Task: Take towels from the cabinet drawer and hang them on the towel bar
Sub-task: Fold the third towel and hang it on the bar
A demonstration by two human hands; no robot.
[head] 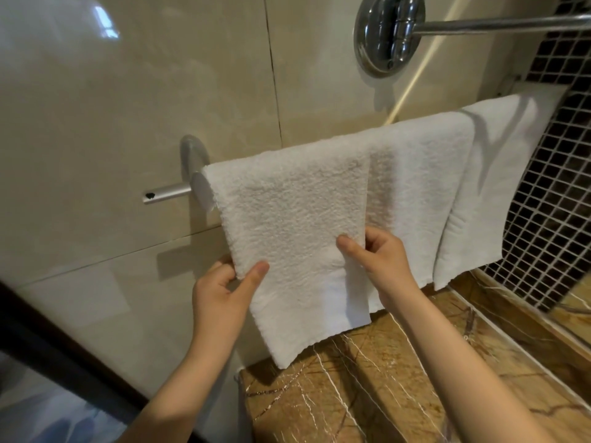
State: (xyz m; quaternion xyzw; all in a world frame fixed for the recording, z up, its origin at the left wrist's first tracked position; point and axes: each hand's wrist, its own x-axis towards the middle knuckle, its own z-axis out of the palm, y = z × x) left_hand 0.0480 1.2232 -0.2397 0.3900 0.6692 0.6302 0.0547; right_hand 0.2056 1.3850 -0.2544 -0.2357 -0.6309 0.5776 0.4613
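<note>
From the head view we look down at a white towel (294,225) draped over the towel bar (166,195), whose bare left end pokes out past its wall bracket. Our left hand (224,289) pinches the towel's left edge, with the thumb on the front face and the fingers tucked behind. Our right hand (380,263) pinches the right edge the same way. We judge that both grips sit low on the front flap so we can tug it down and square it, since the cloth hangs a little skewed, its bottom edge slanting above the marble ledge (367,394). Holding two edges also keeps the flap flat and should stop it sliding along the smooth bar. To the right a second towel (419,174) hangs on the same bar, its left edge overlapped by the one we hold. A third towel (499,174) hangs further right, near the mosaic tiles (550,203). A chrome rail (479,25) runs higher on the wall and carries nothing that we can see. The cabinet drawer is out of view, so we cannot tell whether more towels wait there; with three hung, the job looks well along
</note>
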